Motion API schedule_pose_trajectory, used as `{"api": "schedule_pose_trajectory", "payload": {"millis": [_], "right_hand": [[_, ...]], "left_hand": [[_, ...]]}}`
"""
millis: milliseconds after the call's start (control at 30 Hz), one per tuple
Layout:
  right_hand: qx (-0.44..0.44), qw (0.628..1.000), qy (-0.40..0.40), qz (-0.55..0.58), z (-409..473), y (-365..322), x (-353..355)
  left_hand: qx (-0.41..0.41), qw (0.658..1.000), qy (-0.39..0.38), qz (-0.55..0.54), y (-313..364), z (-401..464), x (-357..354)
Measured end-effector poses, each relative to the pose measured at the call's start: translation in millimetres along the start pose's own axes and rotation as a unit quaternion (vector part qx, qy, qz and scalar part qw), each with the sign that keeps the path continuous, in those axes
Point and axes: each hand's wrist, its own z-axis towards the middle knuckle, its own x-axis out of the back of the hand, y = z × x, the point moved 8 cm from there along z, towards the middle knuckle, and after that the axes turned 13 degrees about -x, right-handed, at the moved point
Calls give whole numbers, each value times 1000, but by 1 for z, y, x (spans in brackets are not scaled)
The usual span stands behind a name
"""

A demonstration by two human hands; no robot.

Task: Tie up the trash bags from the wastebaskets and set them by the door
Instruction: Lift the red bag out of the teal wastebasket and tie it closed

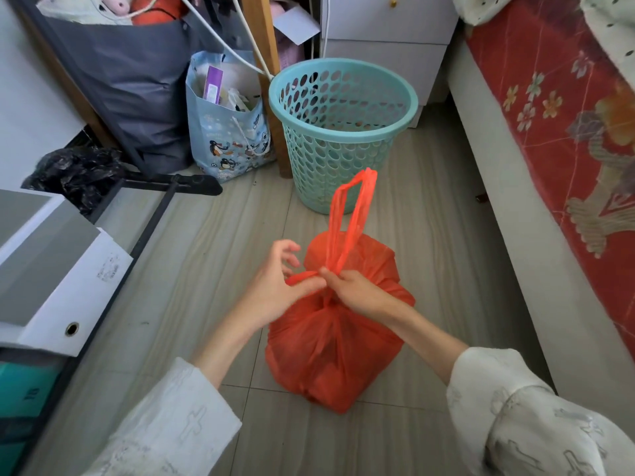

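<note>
— Where do we stand with this one?

— We have the red trash bag [335,324] out on the floor [213,242], just in front of the teal wastebasket [340,128], which now stands without a liner. So the lifting-out is done for this basket.

— And the tying?

— Under way, we'd say, not finished. Our right hand [357,292] pinches the bag at its gathered neck, fingers curled round the base of one handle loop [350,214], which sticks up free above the bag. Our left hand [275,286] is at the other handle strand: thumb and a finger seem to nip it where it crosses toward the right hand, while the remaining fingers are spread loose above.

— Is there a knot yet?

— The hands cover the crossing, so we cannot tell whether a first half-knot is already pulled; it looks twisted at most.

— What is left, then?

— By our judgement: cinch the handles together, then carry the bag to the door, which is not in sight here. There is also black plastic [79,173] bunched by the wall at left; whether that is another trash bag waiting for us, we cannot say.
</note>
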Motion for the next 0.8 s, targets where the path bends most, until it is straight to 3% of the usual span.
{"api": "schedule_pose_trajectory", "payload": {"millis": [133,300,433,567,633,733,800], "right_hand": [[-22,999,44,11,5,6,12],[12,999,51,-14,3,5,23],[-17,997,75,22,3,26,43],[-29,994,87,65,5,30,47],[-33,990,66,121,8,36,44],[-27,980,33,195,8,44,41],[-16,975,12,220,6,43,41]], "left_hand": [[-12,964,-153,218,-20,-13,-13],[-81,982,-136,103,9,-5,-7],[-127,983,-126,30,44,-3,-2],[-133,974,-179,30,59,-7,-17],[-115,962,-241,61,58,-12,-26],[-67,927,-358,95,50,-27,-37],[-13,919,-383,90,41,-33,-34]]}}
